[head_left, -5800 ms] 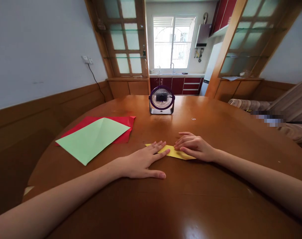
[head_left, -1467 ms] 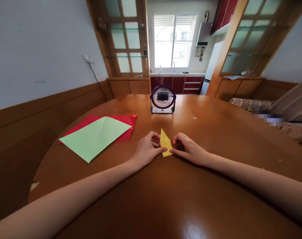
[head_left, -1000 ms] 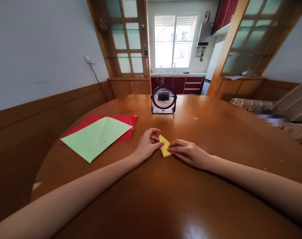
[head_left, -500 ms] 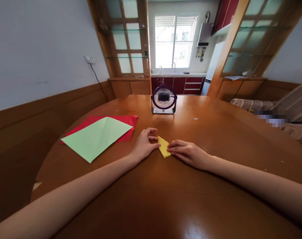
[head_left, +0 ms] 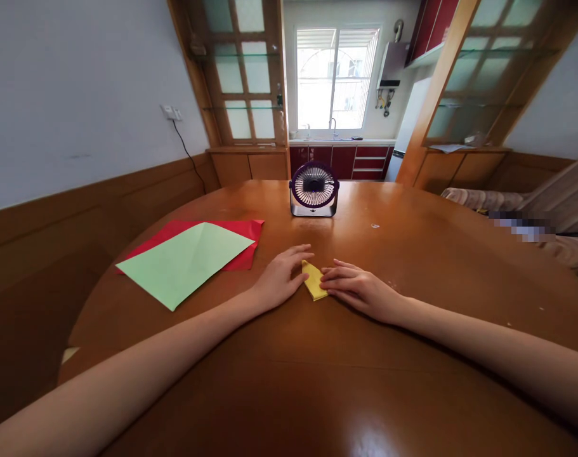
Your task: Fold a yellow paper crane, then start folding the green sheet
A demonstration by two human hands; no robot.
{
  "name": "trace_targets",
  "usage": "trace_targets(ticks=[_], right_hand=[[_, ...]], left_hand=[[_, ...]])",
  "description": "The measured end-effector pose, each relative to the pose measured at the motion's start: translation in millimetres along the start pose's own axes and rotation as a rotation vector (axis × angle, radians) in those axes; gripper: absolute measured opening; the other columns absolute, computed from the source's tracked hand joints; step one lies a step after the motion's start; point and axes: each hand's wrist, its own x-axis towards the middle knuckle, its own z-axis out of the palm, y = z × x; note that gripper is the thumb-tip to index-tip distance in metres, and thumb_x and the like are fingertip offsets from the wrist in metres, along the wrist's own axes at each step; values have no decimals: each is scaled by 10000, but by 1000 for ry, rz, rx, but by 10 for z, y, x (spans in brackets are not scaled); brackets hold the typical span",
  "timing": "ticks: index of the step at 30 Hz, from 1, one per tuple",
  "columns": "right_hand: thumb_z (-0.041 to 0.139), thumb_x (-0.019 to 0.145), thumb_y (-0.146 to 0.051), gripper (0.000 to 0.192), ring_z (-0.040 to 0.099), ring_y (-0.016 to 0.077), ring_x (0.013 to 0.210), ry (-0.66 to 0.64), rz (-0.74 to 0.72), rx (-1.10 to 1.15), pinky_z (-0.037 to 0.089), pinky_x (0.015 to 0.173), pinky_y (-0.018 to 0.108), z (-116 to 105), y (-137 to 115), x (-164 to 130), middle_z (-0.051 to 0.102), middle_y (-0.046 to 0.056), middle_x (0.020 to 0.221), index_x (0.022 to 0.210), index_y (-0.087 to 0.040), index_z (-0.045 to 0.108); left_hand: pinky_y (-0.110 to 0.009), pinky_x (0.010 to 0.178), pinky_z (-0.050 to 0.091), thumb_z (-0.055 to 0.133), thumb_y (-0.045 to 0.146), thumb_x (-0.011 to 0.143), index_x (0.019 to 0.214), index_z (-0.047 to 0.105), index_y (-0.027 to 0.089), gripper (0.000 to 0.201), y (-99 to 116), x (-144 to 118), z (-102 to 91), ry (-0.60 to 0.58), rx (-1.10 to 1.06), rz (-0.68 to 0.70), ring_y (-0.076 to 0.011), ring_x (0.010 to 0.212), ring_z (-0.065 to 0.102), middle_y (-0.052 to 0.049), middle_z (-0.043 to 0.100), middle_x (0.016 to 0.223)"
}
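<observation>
Pressing down from both sides, the two hands meet over a small folded yellow paper (head_left: pixel 313 280) that lies flat on the brown table (head_left: pixel 346 381), about midway between its near edge and the far edge where a small purple fan (head_left: pixel 314 190) stands. The left hand (head_left: pixel 282 279) rests flat with fingers stretched out, its fingertips touching the paper's left edge; the right hand (head_left: pixel 358 289) lies flat too, fingers extended, its tips on the paper's right side. Neither hand grips anything. The paper sits directly between the fingertips, equally close to both, and its long axis runs from far-left to near-right, ending in a point toward the near edge. Toward the table's left edge, well apart from the hands, a green sheet (head_left: pixel 184 261) lies on top of a red sheet (head_left: pixel 236 241).
</observation>
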Motion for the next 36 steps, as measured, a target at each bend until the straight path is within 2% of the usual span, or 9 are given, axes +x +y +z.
trace_targets(ticks=[4, 8, 13, 17, 22, 29, 36], right_hand=[[477, 963, -221, 268, 612, 195, 1120, 2, -5, 33, 387, 1112, 481, 2, 6, 3, 659, 83, 1164, 1155, -218, 664], [478, 960, -214, 272, 627, 193, 1092, 7, -25, -21, 400, 1099, 492, 5, 17, -10, 672, 71, 1147, 1167, -237, 653], [452, 957, -175, 311, 608, 203, 1122, 12, -146, -169, 418, 1074, 488, -12, -25, -15, 671, 90, 1145, 1219, -226, 611], [420, 953, -154, 347, 583, 214, 1156, -55, -236, -193, 464, 1030, 440, -37, -81, -4, 669, 106, 1141, 1258, -201, 580], [396, 956, -171, 346, 590, 225, 1123, -120, -193, -168, 521, 933, 397, -50, -89, -5, 637, 141, 1170, 1243, -180, 590], [414, 939, -148, 373, 568, 222, 1107, -183, -156, -117, 496, 943, 406, -78, -83, 1, 614, 130, 1148, 1277, -198, 563], [424, 896, -126, 427, 536, 252, 1135, -255, -192, -206, 469, 970, 435, -91, -88, 27, 599, 141, 1175, 1309, -163, 528]], left_hand=[[-434, 1153, 284, 434, 205, 943, 1235, 599, 205, 335, -51, 4, -9, -176, 64, 99, -189, 1292, 492, -67, 587, 1329], [-416, 1164, 259, 420, 244, 962, 1264, 588, 237, 346, -91, 3, -22, -257, 68, 84, -181, 1331, 442, -45, 521, 1390], [-398, 1168, 242, 410, 277, 977, 1316, 546, 236, 368, -99, -1, -39, -292, 88, 77, -176, 1360, 398, -51, 483, 1420], [-396, 1170, 232, 449, 318, 969, 1332, 530, 251, 378, -99, -7, -40, -291, 81, 84, -176, 1366, 389, -43, 475, 1426], [-416, 1177, 207, 451, 326, 964, 1332, 530, 248, 385, -65, -10, -51, -304, 83, 64, -180, 1377, 370, -42, 460, 1433], [-439, 1180, 184, 470, 326, 947, 1289, 577, 245, 367, -25, -6, -61, -290, 82, 56, -202, 1357, 403, -52, 489, 1408], [-427, 1187, 146, 449, 330, 954, 1316, 548, 248, 383, -45, -3, -62, -306, 104, 57, -184, 1365, 389, -47, 471, 1422]])
